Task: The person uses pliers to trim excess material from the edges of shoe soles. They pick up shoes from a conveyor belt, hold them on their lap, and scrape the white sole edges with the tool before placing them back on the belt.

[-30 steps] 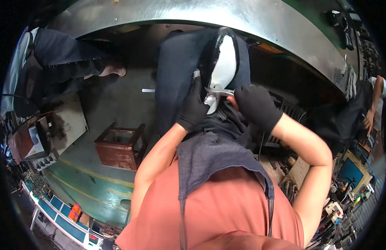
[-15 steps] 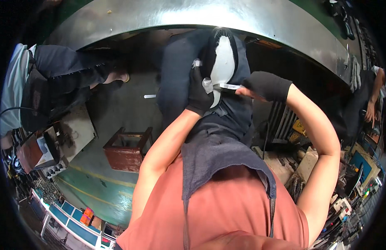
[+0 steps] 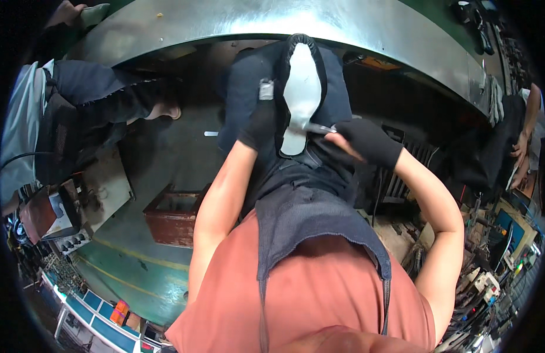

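A black shoe [image 3: 322, 65] rests sole up between my thighs, its gathered toe end pointing to the bench and its long white sole [image 3: 302, 88] facing me. My left hand [image 3: 262, 120], in a black glove with pale tape around a fingertip, grips the shoe's left side; most of its fingers are hidden. In a black glove with bare fingertips, my right hand [image 3: 366, 141] is closed around a slim silvery tool [image 3: 320, 128]. The tool's blurred far end lies over the narrow part of the sole; its exact kind I cannot make out.
A metal bench [image 3: 196, 26] curves across the far side. On the left floor stands a brown wooden stool [image 3: 172, 217]. Another person's legs [image 3: 101, 97] are at the left, and a person's hands [image 3: 521, 153] show at the far right. Tools and machine parts [image 3: 484, 282] crowd the lower right.
The shoe has turned slightly and its white sole shows more fully. My left hand has shifted left and down along its side. My right hand and the tool have moved a little left and nearer.
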{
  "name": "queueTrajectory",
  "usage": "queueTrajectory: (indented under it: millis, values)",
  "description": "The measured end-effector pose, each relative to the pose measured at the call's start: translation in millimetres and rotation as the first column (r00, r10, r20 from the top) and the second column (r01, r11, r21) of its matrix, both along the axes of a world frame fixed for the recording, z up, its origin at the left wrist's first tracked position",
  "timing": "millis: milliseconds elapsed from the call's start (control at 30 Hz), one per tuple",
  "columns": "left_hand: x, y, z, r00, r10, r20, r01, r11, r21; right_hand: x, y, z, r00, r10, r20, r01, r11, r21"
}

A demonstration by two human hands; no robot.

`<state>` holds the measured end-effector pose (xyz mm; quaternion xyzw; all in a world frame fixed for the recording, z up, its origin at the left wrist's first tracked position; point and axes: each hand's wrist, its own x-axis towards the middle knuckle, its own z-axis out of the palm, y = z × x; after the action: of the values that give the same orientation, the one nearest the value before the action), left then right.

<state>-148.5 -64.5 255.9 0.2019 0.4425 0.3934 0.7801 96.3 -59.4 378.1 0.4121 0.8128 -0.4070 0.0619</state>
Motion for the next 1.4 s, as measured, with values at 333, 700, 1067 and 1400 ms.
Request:
queueTrajectory:
  millis: [333, 700, 1067, 1400]
  values:
    - [19, -10, 21, 0.855, -0.174, -0.489, 0.172, 0.984, -0.05, -17, 9, 36, 0.98, -0.12, 0.16, 0.055, 0.931, 0.36]
    - [45, -6, -4, 0.681, 0.454, -0.574, -0.043, 0.808, 0.588, 3, 20, -31, 0.999, -0.021, -0.045, 0.035, 0.94, 0.34]
    - [21, 8, -3, 0.851, 0.018, -0.525, 0.17, 0.936, 0.308, -57, -28, 82, 0.868, 0.366, 0.336, -0.488, 0.751, 0.444]
    - [-19, 19, 39, 0.415, 0.196, -0.888, 0.747, 0.484, 0.456, -65, -19, 42, 0.913, 0.398, 0.09, -0.368, 0.707, 0.604]
